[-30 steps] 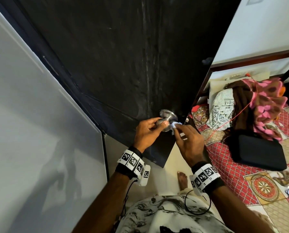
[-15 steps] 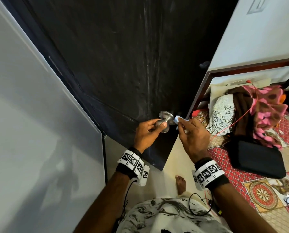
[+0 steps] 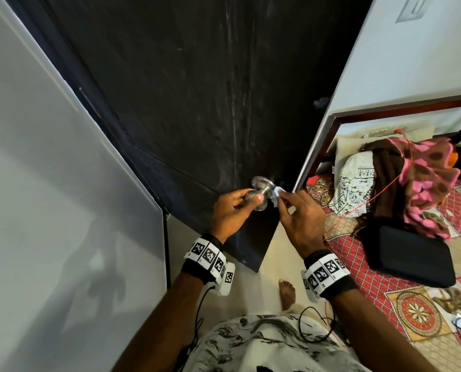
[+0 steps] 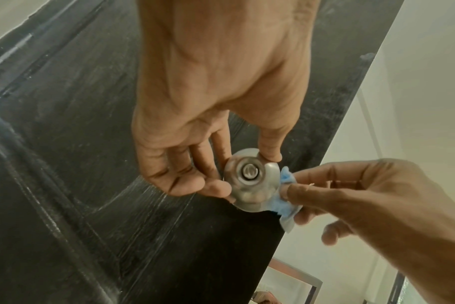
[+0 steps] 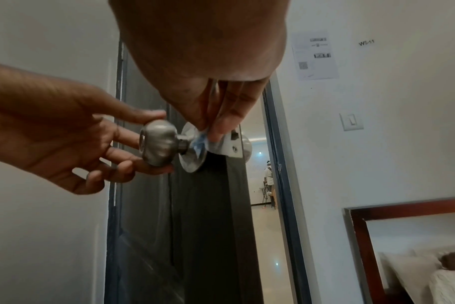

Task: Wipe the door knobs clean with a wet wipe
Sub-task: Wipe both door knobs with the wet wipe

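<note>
Mid-wipe: left hand grips near knob, right hand pinches wet wipe on its backplate; far knob looks pending.

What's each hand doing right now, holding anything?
Left hand: fingertips grip the door knob.
Right hand: pinches the wet wipe against the knob's base plate.
</note>
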Tool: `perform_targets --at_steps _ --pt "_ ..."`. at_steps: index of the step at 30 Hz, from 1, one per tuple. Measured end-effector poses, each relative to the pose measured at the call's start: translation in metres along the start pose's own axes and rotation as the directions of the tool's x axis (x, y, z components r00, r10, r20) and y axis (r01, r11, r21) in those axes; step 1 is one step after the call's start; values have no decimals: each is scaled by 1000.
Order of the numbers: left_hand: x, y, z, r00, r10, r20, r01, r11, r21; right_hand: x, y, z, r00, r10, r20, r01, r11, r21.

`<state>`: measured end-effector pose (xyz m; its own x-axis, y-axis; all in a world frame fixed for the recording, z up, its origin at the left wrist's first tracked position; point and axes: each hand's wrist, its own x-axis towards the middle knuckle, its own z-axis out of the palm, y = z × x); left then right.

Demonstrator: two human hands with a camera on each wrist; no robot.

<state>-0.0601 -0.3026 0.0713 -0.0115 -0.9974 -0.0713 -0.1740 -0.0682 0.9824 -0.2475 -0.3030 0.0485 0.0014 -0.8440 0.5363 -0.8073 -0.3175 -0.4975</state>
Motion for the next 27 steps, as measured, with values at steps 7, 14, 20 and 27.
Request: perform_targets --at_steps 7,14,20,27 --pt "4 -7 3 1000 -8 -29 8 1000 17 -10 8 -3 994 72 78 -78 994 76" --pt "2 -8 2 1000 10 -9 -10 1000 -6 -1 5 10 1000 25 14 -26 997 67" --pt "3 -5 5 1000 3 -29 -4 1000 -5 -12 7 20 979 185 84 -194 974 117" --pt "9 -8 3 1000 7 -7 -7 998 55 -10 3 46 932 358 60 -360 891 276"
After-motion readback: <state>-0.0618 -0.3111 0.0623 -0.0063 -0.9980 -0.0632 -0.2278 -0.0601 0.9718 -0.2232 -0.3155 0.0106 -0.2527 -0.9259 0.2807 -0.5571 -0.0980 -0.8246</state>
